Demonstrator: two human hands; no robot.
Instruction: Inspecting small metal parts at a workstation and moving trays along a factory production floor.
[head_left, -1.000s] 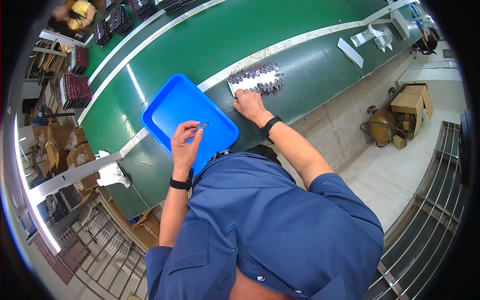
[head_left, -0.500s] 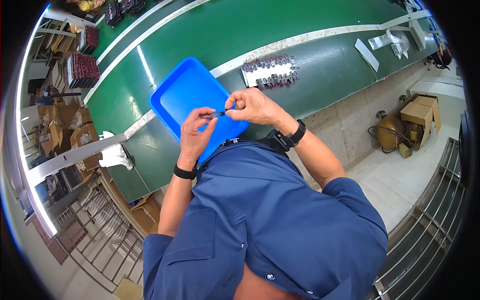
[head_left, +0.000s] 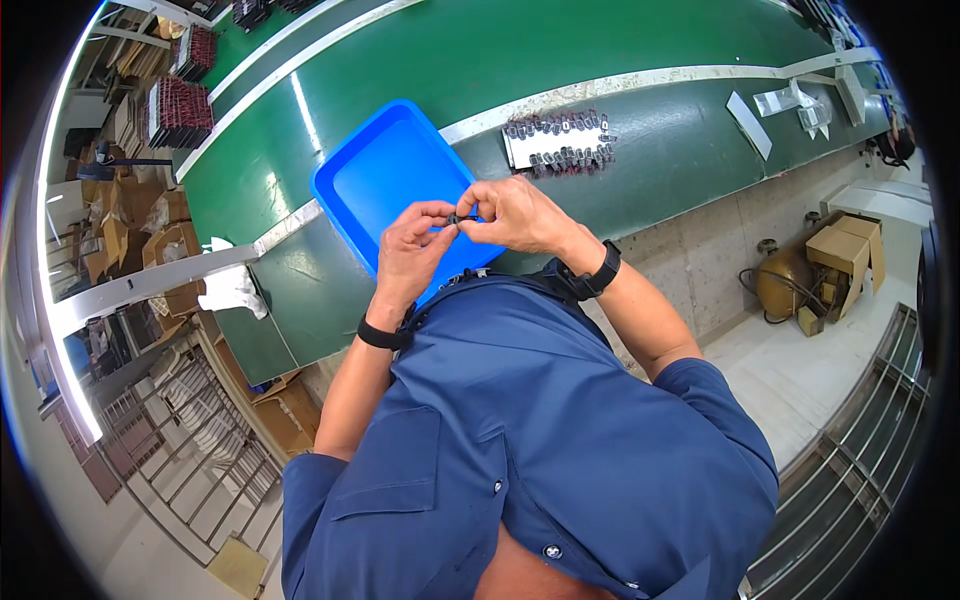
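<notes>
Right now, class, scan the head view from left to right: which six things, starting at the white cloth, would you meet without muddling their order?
White cloth → left hand → small dark part → right hand → white sheet → carton.

Gap — tray (head_left: 385,165) left, panel (head_left: 557,143) right

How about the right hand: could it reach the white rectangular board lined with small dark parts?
Probably yes: the white rectangular board lies just beyond the right hand, unobstructed, though that hand's fingers pinch a small dark piece.
</notes>
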